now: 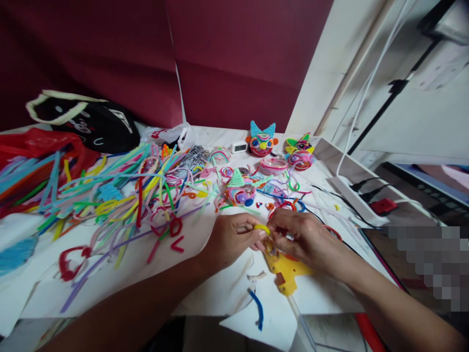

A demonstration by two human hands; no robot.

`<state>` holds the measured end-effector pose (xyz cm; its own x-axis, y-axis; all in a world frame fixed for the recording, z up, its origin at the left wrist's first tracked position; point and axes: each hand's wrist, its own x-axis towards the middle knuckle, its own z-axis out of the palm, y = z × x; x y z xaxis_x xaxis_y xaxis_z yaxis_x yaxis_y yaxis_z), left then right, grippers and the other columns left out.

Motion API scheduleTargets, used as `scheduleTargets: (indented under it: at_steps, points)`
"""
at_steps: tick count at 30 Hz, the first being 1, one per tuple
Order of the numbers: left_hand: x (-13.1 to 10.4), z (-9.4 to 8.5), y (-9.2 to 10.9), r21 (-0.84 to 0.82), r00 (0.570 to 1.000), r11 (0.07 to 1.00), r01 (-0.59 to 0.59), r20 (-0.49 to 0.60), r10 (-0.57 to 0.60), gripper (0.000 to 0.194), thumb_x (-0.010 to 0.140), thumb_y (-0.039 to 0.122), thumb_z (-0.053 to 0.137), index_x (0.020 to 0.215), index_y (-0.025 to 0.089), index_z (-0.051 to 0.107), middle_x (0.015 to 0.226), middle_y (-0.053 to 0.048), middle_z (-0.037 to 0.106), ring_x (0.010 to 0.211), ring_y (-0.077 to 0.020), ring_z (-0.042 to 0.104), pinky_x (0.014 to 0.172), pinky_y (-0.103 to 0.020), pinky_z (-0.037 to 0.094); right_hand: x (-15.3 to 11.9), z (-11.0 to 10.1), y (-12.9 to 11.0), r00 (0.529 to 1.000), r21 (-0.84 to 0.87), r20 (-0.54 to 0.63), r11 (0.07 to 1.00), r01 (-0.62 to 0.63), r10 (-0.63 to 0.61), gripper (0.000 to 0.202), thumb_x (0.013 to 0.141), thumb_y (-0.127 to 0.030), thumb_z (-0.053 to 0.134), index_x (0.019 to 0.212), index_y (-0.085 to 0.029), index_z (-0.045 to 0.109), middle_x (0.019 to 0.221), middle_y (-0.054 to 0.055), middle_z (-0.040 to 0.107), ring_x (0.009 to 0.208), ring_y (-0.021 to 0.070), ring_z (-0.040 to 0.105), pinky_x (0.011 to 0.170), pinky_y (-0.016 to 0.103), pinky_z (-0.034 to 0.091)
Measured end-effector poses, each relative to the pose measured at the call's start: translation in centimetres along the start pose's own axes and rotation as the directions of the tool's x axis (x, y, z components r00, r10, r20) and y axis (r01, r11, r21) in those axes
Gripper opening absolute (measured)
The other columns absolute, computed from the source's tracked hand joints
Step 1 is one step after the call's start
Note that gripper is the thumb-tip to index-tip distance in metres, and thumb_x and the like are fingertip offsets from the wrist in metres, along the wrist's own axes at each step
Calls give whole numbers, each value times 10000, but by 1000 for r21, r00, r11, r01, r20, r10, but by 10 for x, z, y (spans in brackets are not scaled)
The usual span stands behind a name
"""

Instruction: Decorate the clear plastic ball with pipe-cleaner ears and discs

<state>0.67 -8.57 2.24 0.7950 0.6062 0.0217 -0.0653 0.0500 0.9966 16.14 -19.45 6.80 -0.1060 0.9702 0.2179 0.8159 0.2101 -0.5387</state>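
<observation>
A short curved blue pipe-cleaner piece lies near the near edge of the table, at 6 o'clock from the hands. Beside it, at 5 o'clock, a clear glue stick runs back from a yellow glue gun, which sits partly under the right hand. The small yellow pipe-cleaner curl is between the two hands, raised over the near end of the craft pieces. The left hand pinches it between thumb and fingers; the right hand's fingertips meet its 3 o'clock end, but whether they grip it or only touch it cannot be told.

To work this well, the left pinch should probably stay firm and close to where the right fingertips press, so the soft fuzz bends in a smooth arc rather than kinking. Light, small squeezes would likely suit it better than one hard one. The glue gun's tip is hidden; it would be wise to treat it as hot and keep wrist and fingertips off it, and to avoid knocking the stick with the right forearm.

A figure with green ears stands at 11 o'clock, a blue-eared head at 12, and a heap of loose pipe cleaners at 10.
</observation>
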Motion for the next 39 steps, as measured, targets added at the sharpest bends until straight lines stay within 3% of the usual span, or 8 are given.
scheduleTargets:
  at_steps: [10, 19, 25, 30, 35, 39]
  points:
    - [-1, 2, 3, 11, 999, 1000, 15, -40, -14, 90, 712, 209, 718, 716, 136, 665, 526, 4, 693, 496, -124, 673, 504, -186, 547, -5, 5, 0, 1000, -77, -13, 997, 7, -8, 140, 892, -84, 476, 845, -176, 571, 800, 10, 576, 704, 121, 536, 646, 241, 382]
    - [-1, 2, 1, 16, 999, 999, 33, -34, -32, 148, 678, 233, 776, 713, 141, 665, 531, 0, 697, 495, -130, 671, 517, -194, 545, -5, 11, 6, 994, 129, -72, 989, -68, 78, 171, 963, -268, 539, 840, -193, 629, 776, 4, 634, 681, 116, 578, 634, 242, 403]
    - [-2, 2, -1, 12, 996, 996, 89, 15, -89, 129, 690, 217, 747, 716, 143, 644, 538, -6, 691, 525, -152, 688, 523, -219, 560, -5, 13, 13, 995, 263, -9, 960, -91, 97, 223, 969, -297, 542, 802, -189, 643, 757, 2, 619, 674, 112, 567, 627, 232, 403]
    - [-1, 1, -4, 8, 998, 999, 54, 46, -54, 93, 712, 208, 692, 749, 149, 630, 548, -2, 679, 538, -164, 693, 523, -236, 564, -8, 17, 18, 991, 355, 24, 926, -131, 131, 240, 964, -333, 555, 804, -184, 656, 766, 4, 612, 675, 112, 553, 613, 225, 398]
    - [-1, 0, -8, 28, 997, 999, 17, 72, -19, 97, 731, 215, 673, 778, 143, 628, 575, -14, 688, 549, -161, 693, 545, -243, 570, -5, 18, 20, 993, 368, 15, 923, -112, 115, 247, 958, -337, 573, 781, -182, 647, 760, -1, 619, 691, 109, 548, 636, 221, 390]
    - [0, -1, -7, 66, 998, 998, -10, 69, 6, 134, 757, 257, 664, 812, 138, 637, 615, -27, 697, 592, -170, 705, 576, -253, 577, -5, 21, 21, 996, 282, -26, 956, -75, 86, 270, 995, -308, 489, 788, -185, 612, 761, -1, 603, 694, 110, 542, 643, 230, 387]
